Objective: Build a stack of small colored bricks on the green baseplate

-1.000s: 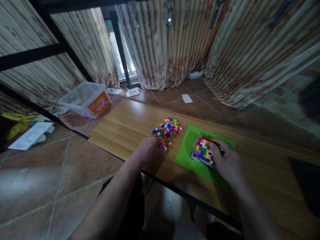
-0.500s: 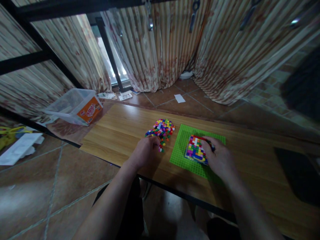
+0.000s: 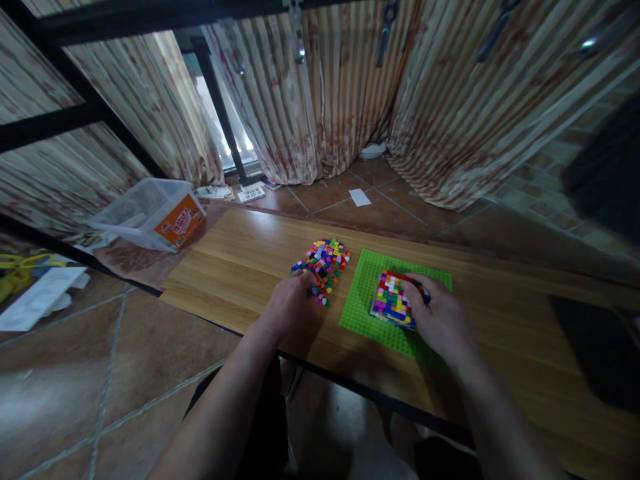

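Note:
My left hand is at the near left edge of a pile of small loose building bricks in many colours. Its fingers are pinched together, and whatever lies between them is hidden. On a green studded baseplate sits a flat, square build of toy bricks, with a multicoloured mosaic-like top and a blue lower edge. My right hand grips this build from its right side, thumb near the top, fingers round the far side. Part of the build's right side is covered by that hand.
The wooden table carries a dark flat object at the right. Beyond its left end, a clear plastic bin with an orange label stands on the floor. Striped curtains hang behind, with hanging tools above.
My left hand has shifted slightly left and back from the near bricks, uncovering a few at the pile's edge. The right hand and the build have stayed in place.

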Motion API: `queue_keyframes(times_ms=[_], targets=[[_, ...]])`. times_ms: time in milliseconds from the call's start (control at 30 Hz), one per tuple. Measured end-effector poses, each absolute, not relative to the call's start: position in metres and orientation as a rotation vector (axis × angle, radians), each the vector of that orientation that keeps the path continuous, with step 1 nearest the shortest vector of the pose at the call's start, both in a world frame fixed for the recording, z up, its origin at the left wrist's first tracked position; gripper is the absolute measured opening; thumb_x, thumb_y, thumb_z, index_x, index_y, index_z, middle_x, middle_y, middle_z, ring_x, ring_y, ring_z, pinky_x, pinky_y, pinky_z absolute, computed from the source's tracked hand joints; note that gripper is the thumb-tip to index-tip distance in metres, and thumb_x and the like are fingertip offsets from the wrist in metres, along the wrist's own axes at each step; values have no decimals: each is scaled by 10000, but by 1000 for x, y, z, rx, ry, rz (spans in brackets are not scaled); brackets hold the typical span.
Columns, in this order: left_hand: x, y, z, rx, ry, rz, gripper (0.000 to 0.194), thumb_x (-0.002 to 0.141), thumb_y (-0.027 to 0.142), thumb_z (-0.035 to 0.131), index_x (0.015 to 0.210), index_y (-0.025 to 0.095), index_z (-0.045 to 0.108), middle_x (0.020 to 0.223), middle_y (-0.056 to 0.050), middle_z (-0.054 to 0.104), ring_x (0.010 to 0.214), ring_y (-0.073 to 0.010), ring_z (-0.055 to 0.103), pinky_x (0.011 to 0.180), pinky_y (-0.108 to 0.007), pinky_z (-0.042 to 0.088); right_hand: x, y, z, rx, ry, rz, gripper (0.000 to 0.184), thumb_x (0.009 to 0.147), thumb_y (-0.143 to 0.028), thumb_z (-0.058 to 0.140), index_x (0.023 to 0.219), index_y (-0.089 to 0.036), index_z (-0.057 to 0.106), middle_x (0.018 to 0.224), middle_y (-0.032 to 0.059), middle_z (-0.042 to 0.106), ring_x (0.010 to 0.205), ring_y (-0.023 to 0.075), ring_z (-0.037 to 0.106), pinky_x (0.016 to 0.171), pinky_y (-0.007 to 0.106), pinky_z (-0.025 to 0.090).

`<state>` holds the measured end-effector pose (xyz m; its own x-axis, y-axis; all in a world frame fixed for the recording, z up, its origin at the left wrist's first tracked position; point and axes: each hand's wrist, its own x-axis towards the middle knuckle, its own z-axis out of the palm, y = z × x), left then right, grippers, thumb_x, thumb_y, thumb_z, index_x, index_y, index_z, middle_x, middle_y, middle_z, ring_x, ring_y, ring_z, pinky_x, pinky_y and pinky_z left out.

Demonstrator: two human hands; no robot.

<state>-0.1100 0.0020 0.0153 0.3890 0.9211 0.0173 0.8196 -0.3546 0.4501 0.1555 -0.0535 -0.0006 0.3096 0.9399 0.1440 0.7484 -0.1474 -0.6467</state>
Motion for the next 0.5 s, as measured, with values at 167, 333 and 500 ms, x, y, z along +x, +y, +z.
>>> queue_keyframes(times_ms=[167,333,500], targets=[[-107,1,17,2293,1537,318,87,778,126,560,813,188,610,846,-30,645,722,-157,586,642,-254,373,155,-54,-1,-1961,-1500,385,494,892,-530,407,1127,-183,668,1105,123,666,951,265,632,882,424,479],[-104,-1,18,2325,1601,230,118,819,131,506,829,188,609,841,-47,651,750,-182,607,651,-270,374,156,-54,-1,-1947,-1493,389,503,893,-538,407,1129,-177,668,1117,128,663,967,265,630,896,422,475],[-103,-1,18,2351,1599,191,109,812,147,518,831,195,614,875,-53,656,759,-185,614,652,-271,377,156,-54,-1,-1957,-1504,393,506,894,-540,401,1131,-182,667,1110,128,666,978,266,627,901,419,472]])
